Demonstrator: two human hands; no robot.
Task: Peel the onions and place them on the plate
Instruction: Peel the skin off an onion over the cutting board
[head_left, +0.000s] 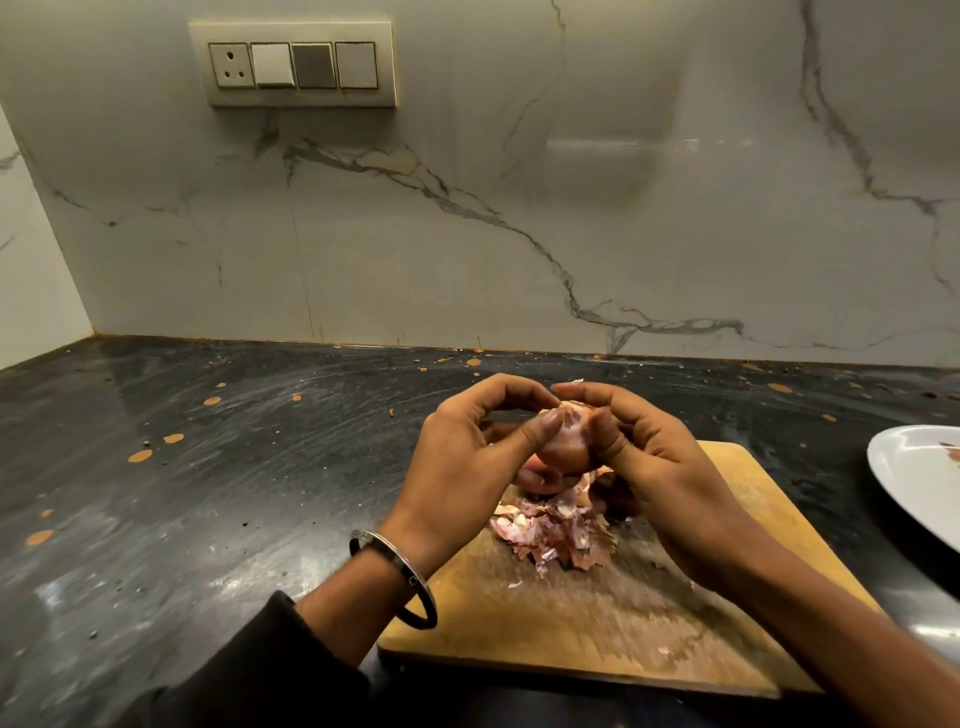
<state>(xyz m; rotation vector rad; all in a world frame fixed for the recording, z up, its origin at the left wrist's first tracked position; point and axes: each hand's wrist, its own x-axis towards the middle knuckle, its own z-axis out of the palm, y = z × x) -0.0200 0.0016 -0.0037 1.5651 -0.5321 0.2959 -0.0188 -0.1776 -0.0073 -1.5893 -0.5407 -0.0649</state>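
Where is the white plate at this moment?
In the head view the plate lies at the far right edge on the dark counter, right of the wooden cutting board.

Illumination is dim and warm, giving the whole frame a yellowish cast. A soft rectangular glare patch lies on the glossy white marble-veined backsplash (597, 150), upper centre-right. The dark polished stone countertop (182, 467) carries diffuse whitish reflections at lower left. The near surface of the rectangular wooden cutting board (597, 623) is smeared by motion blur. Wide-angle distortion bows the counter's rear edge and stretches the round white plate (914, 478) at the right border. Detail is soft overall, with compression blocking in the shadows.
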